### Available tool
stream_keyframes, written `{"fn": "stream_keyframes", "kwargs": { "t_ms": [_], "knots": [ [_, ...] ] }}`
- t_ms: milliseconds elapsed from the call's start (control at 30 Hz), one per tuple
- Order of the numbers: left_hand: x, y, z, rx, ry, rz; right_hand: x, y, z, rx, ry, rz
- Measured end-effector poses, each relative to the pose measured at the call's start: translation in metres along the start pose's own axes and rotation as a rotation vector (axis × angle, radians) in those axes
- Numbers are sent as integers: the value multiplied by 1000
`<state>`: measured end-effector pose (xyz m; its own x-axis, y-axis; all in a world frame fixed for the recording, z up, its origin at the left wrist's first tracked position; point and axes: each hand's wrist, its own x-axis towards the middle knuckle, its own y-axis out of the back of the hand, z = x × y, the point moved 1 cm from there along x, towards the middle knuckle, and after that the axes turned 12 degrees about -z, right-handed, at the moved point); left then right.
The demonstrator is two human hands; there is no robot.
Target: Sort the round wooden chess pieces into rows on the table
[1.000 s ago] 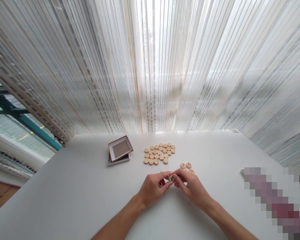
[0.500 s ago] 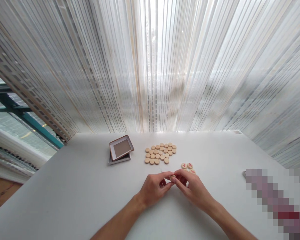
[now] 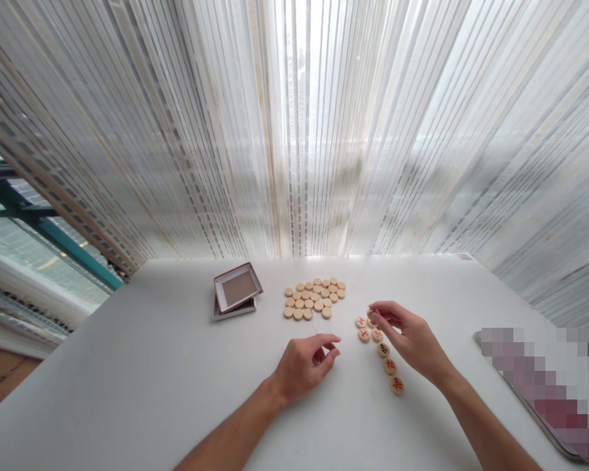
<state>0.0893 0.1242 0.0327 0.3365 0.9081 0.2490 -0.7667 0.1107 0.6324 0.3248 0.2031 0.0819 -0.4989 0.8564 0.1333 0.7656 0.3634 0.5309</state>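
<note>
My right hand [image 3: 408, 330] pinches a round wooden Chinese chess piece [image 3: 371, 314] between thumb and fingertips, at the back of the face-up pieces. Below it, partly behind the thumb, lies another piece. Red-marked pieces [image 3: 363, 335] sit beside the hand, and a short row runs toward me: a black-marked piece [image 3: 383, 349], then two red-marked ones [image 3: 396, 384]. My left hand [image 3: 308, 366] rests over the table with thumb and index finger apart and nothing between them. Beyond it lie several blank-looking wooden discs [image 3: 304, 304] in uneven rows.
An open shallow box [image 3: 239, 288], one part tilted on the other, stands at the back left of the white table [image 3: 142, 366]. A flat object [image 3: 544, 405], largely pixelated, lies at the right. String curtains [image 3: 294, 131] hang behind the table.
My right hand has moved away from my left, to the right and back, carrying a piece to the face-up group. The front row is now uncovered. My left hand has stayed in place, now empty.
</note>
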Motion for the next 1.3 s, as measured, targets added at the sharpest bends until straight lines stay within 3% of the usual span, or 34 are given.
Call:
{"fn": "stream_keyframes", "kwargs": {
  "t_ms": [133,300,500,733,1300],
  "knots": [
    [0,0,1,-8,-2,-1,-1,11,3,8,-19,-40],
    [0,1,2,-26,-7,-8,-6,20,0,-9,-112,-277],
    [1,1,2,-34,-24,-11,-10,11,-2,-56,-108,-409],
    [1,2,3,-45,-31,-11,-13,-3,3,-132,-135,-402],
    [0,1,3,-43,-9,-47,-11,-3,9,-219,-107,-361]
  ]
}}
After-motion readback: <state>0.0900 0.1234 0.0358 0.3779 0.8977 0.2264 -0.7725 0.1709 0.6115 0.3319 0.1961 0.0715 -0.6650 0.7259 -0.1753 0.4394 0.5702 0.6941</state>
